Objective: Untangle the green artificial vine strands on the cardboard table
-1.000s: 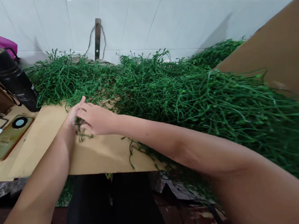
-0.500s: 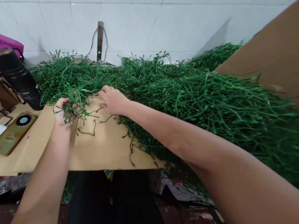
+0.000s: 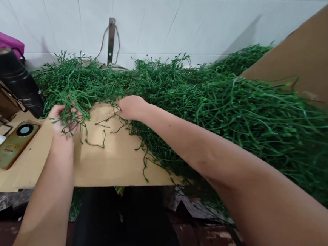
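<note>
My left hand is closed around a small bunch of green plastic stems with branching tips, held just above the cardboard sheet. To its right, my right hand is bent at the near edge of the large heap of green plastic stems. Its fingertips are hidden against the heap, so what they hold, if anything, cannot be made out. Several loose stems lie on the cardboard between and below my hands.
A black bottle leans at the left, with a phone lying near it. Behind the heap, a metal bracket with string stands against the tiled wall. A large cardboard panel rises at the right.
My left hand has moved a little left with its bunch of stems. The right hand has shifted slightly right along the heap's edge, its fingers now curled in more.
</note>
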Available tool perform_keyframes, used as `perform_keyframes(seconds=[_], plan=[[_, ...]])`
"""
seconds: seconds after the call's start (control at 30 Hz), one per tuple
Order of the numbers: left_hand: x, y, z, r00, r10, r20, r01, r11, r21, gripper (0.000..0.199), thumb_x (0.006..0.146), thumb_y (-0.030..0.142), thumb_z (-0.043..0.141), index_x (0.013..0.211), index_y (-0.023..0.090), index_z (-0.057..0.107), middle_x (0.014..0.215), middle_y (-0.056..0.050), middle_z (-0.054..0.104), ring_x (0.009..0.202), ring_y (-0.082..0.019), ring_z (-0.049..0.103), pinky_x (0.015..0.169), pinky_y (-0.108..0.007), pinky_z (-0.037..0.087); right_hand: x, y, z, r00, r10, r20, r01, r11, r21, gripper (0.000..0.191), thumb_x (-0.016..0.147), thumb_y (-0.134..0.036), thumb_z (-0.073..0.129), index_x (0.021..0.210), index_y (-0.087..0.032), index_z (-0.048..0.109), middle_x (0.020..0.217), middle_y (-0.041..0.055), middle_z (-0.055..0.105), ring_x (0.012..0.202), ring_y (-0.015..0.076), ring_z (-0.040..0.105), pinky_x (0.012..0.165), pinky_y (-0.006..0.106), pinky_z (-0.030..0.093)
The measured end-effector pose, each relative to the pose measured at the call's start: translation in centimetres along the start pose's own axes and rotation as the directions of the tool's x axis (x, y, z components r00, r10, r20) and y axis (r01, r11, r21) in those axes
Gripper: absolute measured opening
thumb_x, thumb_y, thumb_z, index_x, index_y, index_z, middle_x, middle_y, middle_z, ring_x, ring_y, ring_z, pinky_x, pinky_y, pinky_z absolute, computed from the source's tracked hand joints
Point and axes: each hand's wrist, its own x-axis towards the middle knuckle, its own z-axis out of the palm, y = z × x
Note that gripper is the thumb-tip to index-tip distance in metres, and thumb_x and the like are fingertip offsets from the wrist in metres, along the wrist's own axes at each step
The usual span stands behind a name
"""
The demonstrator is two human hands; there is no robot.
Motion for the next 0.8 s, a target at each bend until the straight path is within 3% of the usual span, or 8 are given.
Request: perform_keyframes(seconds=[0.07, 0.17, 0.23, 0.3, 0.43, 0.6, 0.7, 0.8], plan=[[0.5, 0.3, -0.7, 0.998, 0.051, 0.046, -0.051, 0.999, -0.003, 0.025, 0.081, 0.023, 0.028, 0.070, 0.016, 0.050, 0.043, -0.002, 0.052, 0.039, -0.012, 0.049, 0.037, -0.021, 0.043, -0.9, -1.6, -0.5, 0.981, -0.080, -0.179, 0.085, 0.996, 0.017, 0.040, 0.087, -0.030, 0.050, 0.118, -0.007, 0.057, 0.116, 0.0210, 0.057, 0.110, 0.0289, 0.056, 0.088, 0.038, 0.048], [1.0, 0.5, -1.7, 0.979, 0.033, 0.201, -0.030, 0.999, -0.016, 0.016, 0.075, 0.025, 0.035, 0.066, 0.018, 0.045, 0.044, -0.001, 0.047, 0.037, -0.010, 0.042, 0.031, -0.019, 0.034, -0.9, -3.3, -0.1, 0.897, -0.205, -0.392, 0.202, 0.978, -0.047, 0.049, 0.081, -0.032, 0.059, 0.124, -0.009, 0.050, 0.128, 0.0211, 0.048, 0.116, 0.0310, 0.048, 0.091, 0.040, 0.045], [0.9, 0.5, -2.0, 0.961, 0.017, 0.275, -0.015, 1.000, -0.008, 0.012, 0.071, 0.027, 0.039, 0.063, 0.018, 0.041, 0.045, -0.001, 0.042, 0.036, -0.009, 0.036, 0.026, -0.018, 0.021, 0.1, -3.6, 0.9, 0.887, -0.267, -0.377, 0.243, 0.964, -0.110, 0.050, 0.079, -0.032, 0.061, 0.123, -0.011, 0.052, 0.128, 0.0207, 0.048, 0.117, 0.0326, 0.046, 0.092, 0.043, 0.043], [0.6, 0.4, -2.2, 0.959, 0.061, 0.277, -0.057, 0.998, -0.023, 0.016, 0.070, 0.029, 0.041, 0.059, 0.019, 0.037, 0.045, 0.000, 0.037, 0.036, -0.008, 0.031, 0.027, -0.018, 0.015, 1.4, -2.9, 2.0, 0.918, -0.258, -0.302, 0.225, 0.964, -0.141, 0.050, 0.079, -0.032, 0.060, 0.124, -0.012, 0.052, 0.123, 0.0205, 0.053, 0.115, 0.0333, 0.047, 0.092, 0.046, 0.042], [0.0, 0.3, -2.2, 0.946, 0.219, 0.237, -0.196, 0.974, -0.117, 0.022, 0.073, 0.028, 0.042, 0.055, 0.019, 0.033, 0.043, 0.002, 0.033, 0.039, -0.006, 0.032, 0.037, -0.018, 0.029, 3.8, 1.2, 3.4, 0.978, -0.058, -0.200, 0.034, 0.992, -0.118, 0.043, 0.087, -0.036, 0.049, 0.120, -0.010, 0.058, 0.122, 0.0210, 0.057, 0.117, 0.0347, 0.046, 0.093, 0.049, 0.040], [0.5, 0.5, -3.0, 0.889, 0.304, 0.341, -0.218, 0.938, -0.268, 0.015, 0.076, 0.022, 0.039, 0.082, 0.016, 0.052, 0.048, 0.006, 0.044, 0.039, -0.003, 0.032, 0.044, -0.017, 0.031, 4.8, 6.1, 3.4, 0.970, 0.184, -0.160, -0.203, 0.973, -0.113, 0.038, 0.089, -0.027, 0.045, 0.117, -0.005, 0.061, 0.126, 0.0207, 0.053, 0.123, 0.0374, 0.040, 0.098, 0.052, 0.035], [1.1, 0.4, -3.2, 0.883, 0.278, 0.379, -0.199, 0.951, -0.234, 0.019, 0.075, 0.024, 0.042, 0.088, 0.015, 0.053, 0.048, 0.006, 0.046, 0.040, -0.005, 0.035, 0.047, -0.020, 0.033, 4.5, 5.1, 2.8, 0.964, 0.163, -0.208, -0.183, 0.980, -0.082, 0.036, 0.084, -0.024, 0.054, 0.111, -0.003, 0.062, 0.122, 0.0215, 0.053, 0.123, 0.0400, 0.039, 0.097, 0.053, 0.034], [0.8, 0.3, -2.8, 0.902, 0.278, 0.331, -0.226, 0.956, -0.186, 0.018, 0.078, 0.028, 0.044, 0.089, 0.016, 0.053, 0.049, 0.006, 0.049, 0.040, -0.005, 0.037, 0.048, -0.022, 0.034, 3.5, 1.9, 1.5, 0.932, -0.013, -0.362, -0.002, 0.999, -0.041, 0.030, 0.080, -0.022, 0.057, 0.103, -0.003, 0.063, 0.117, 0.0199, 0.052, 0.119, 0.0392, 0.040, 0.096, 0.054, 0.035]])
